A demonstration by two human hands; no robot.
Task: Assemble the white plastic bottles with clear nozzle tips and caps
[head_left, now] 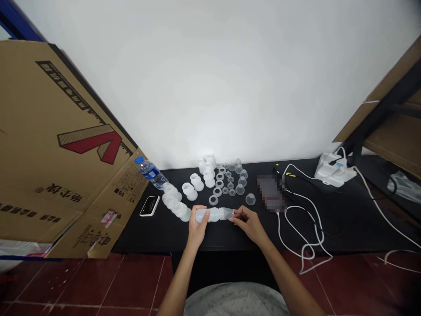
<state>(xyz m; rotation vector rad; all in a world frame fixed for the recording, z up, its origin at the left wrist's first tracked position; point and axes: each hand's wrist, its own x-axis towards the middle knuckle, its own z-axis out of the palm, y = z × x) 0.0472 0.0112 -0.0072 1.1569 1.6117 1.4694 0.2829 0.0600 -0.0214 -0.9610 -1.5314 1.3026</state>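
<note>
My left hand (197, 227) is closed round the body of a translucent white bottle (213, 214) held sideways just above the black table (345, 219). My right hand (249, 223) pinches the clear cap end of the same bottle with its fingertips. Behind the hands lie several white bottle bodies (192, 183), clear rings (217, 192) and small clear caps (240, 189). A row of assembled bottles (174, 202) lies to the left of my left hand.
A large cardboard box (59, 153) leans at the left, with a blue-capped water bottle (151, 172) and a phone (150, 205) beside it. White cables (302, 228) and a power strip (333, 170) lie on the right. A dark blurred object (270, 193) sits near the cables.
</note>
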